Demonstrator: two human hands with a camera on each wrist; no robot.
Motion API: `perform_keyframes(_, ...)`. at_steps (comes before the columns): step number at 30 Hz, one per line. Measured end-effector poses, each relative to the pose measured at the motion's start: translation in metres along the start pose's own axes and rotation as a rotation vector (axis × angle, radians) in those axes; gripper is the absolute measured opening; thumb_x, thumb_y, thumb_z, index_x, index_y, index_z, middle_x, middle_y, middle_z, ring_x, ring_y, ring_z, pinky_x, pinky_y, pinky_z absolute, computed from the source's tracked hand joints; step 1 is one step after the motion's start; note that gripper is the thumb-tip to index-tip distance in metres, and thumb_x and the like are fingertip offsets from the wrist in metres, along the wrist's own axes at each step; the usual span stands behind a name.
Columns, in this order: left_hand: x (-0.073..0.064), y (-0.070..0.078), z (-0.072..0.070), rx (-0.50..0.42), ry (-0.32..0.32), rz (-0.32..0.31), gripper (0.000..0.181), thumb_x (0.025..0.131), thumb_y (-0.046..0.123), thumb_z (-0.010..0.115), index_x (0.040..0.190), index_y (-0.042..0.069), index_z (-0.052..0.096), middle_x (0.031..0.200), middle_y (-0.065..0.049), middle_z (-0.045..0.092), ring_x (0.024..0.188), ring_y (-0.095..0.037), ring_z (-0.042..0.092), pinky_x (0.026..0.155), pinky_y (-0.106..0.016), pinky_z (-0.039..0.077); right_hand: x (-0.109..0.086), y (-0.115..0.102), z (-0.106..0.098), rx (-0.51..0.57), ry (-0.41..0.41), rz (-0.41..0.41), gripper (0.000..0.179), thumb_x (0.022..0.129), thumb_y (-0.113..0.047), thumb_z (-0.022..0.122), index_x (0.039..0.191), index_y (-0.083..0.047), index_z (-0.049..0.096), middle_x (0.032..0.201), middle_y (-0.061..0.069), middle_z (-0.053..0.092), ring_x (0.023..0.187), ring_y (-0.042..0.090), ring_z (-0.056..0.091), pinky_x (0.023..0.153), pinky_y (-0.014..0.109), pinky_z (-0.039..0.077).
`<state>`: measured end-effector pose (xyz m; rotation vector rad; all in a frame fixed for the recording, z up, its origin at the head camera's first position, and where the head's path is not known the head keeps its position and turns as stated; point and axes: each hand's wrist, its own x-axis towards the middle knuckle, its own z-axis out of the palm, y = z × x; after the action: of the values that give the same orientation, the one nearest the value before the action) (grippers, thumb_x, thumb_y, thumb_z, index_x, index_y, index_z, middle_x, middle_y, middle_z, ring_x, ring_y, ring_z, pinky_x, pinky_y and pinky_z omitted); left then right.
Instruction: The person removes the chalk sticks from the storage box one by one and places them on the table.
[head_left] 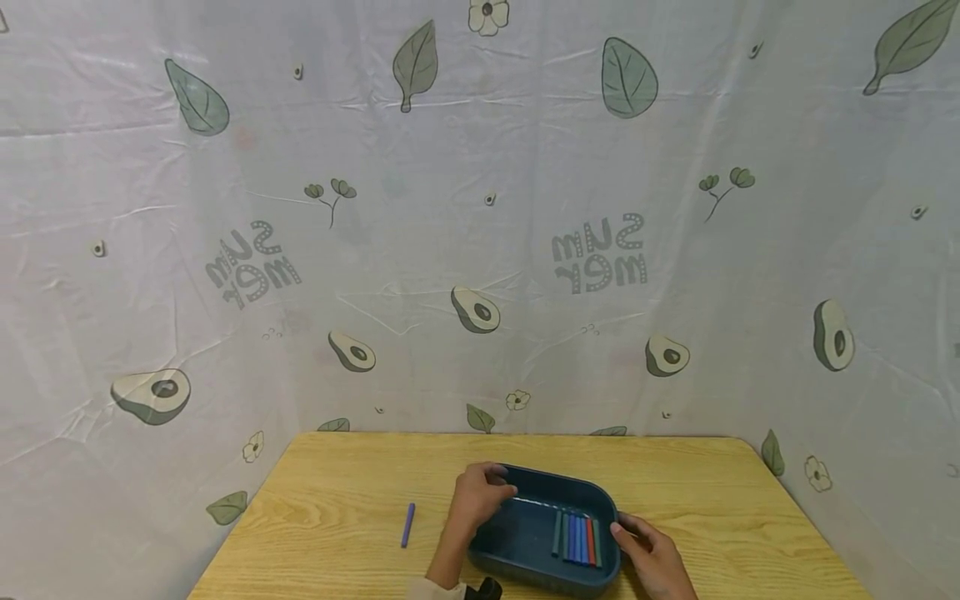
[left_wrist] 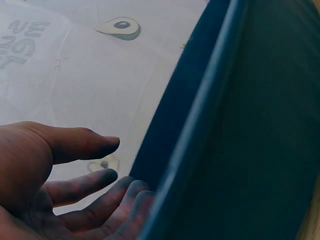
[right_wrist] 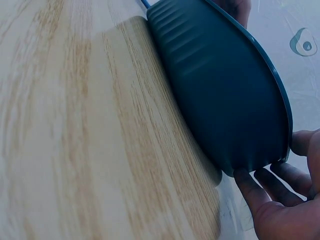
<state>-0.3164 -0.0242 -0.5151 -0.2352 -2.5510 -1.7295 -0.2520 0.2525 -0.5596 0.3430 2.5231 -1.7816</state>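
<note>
A dark teal rectangular tray (head_left: 513,533) with rounded corners sits on the table. In its right part several slim coloured sticks (head_left: 577,540), green, blue and red, lie side by side. My right hand (head_left: 654,557) holds the tray's right end, thumb at the rim and fingers against the outer wall, as the right wrist view shows on the tray (right_wrist: 225,95). At the far left corner, my left hand (head_left: 480,495) reaches over the rim. The left wrist view has its thumb and fingers (left_wrist: 82,190) apart, nothing between them, some fingertips partly hidden by the tray wall.
One blue-violet stick (head_left: 408,525) lies on the wooden table (head_left: 337,483), left of the tray. Behind the table hangs a pale sheet (head_left: 420,250) printed with leaves and avocados, which also covers both sides.
</note>
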Motion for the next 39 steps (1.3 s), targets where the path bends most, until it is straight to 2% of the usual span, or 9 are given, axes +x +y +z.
perform_keyframes(7, 0.001, -0.003, 0.011, 0.034, 0.011, 0.022, 0.032, 0.078, 0.008, 0.081, 0.105, -0.004, 0.071, 0.080, -0.006, 0.068, 0.063, -0.014, 0.062, 0.056, -0.030, 0.051, 0.000, 0.000, 0.000, -0.011, -0.001, -0.003, 0.073, 0.097, -0.051, 0.056, 0.141, 0.006, 0.048, 0.142, 0.031, 0.049, 0.131, 0.047, 0.047, 0.099, 0.053, 0.049)
perform_keyframes(13, 0.002, -0.001, 0.018, 0.040, -0.047, -0.037, 0.032, 0.080, 0.013, 0.081, 0.109, 0.000, 0.071, 0.082, -0.002, 0.068, 0.066, -0.015, 0.062, 0.056, -0.030, 0.050, 0.001, -0.001, -0.001, -0.010, 0.006, -0.007, 0.072, 0.097, -0.050, 0.057, 0.141, 0.007, 0.048, 0.142, 0.032, 0.049, 0.129, 0.047, 0.049, 0.097, 0.051, 0.051)
perform_keyframes(20, 0.004, -0.006, 0.035, 0.000, -0.114, -0.106, 0.034, 0.079, 0.013, 0.083, 0.109, 0.002, 0.071, 0.081, -0.002, 0.073, 0.068, -0.022, 0.071, 0.055, -0.033, 0.056, 0.002, 0.001, -0.001, -0.017, 0.036, -0.022, 0.070, 0.096, -0.050, 0.060, 0.137, 0.007, 0.053, 0.136, 0.029, 0.055, 0.118, 0.038, 0.061, 0.092, 0.045, 0.054)
perform_keyframes(28, 0.003, -0.006, 0.049, -0.027, -0.135, -0.109, 0.033, 0.077, 0.008, 0.083, 0.106, 0.000, 0.071, 0.080, -0.003, 0.073, 0.071, -0.020, 0.072, 0.056, -0.033, 0.057, 0.001, 0.003, -0.001, -0.025, -0.015, 0.021, 0.082, 0.095, -0.058, 0.056, 0.143, 0.007, 0.045, 0.144, 0.032, 0.046, 0.133, 0.050, 0.043, 0.102, 0.059, 0.043)
perform_keyframes(34, 0.004, -0.004, 0.058, 0.026, -0.142, -0.113, 0.034, 0.075, 0.007, 0.084, 0.106, 0.000, 0.071, 0.078, -0.004, 0.073, 0.066, -0.020, 0.071, 0.055, -0.033, 0.057, 0.000, 0.003, -0.001, -0.012, -0.024, 0.035, 0.081, 0.095, -0.058, 0.056, 0.143, 0.006, 0.045, 0.144, 0.031, 0.047, 0.132, 0.049, 0.043, 0.105, 0.062, 0.038)
perform_keyframes(39, 0.006, -0.007, 0.064, 0.062, -0.143, -0.121, 0.032, 0.074, 0.009, 0.085, 0.103, 0.003, 0.073, 0.076, -0.002, 0.072, 0.062, -0.016, 0.068, 0.056, -0.032, 0.055, 0.000, 0.003, 0.000, 0.000, -0.018, 0.023, 0.079, 0.094, -0.058, 0.057, 0.142, 0.005, 0.048, 0.142, 0.029, 0.050, 0.130, 0.047, 0.046, 0.103, 0.061, 0.041)
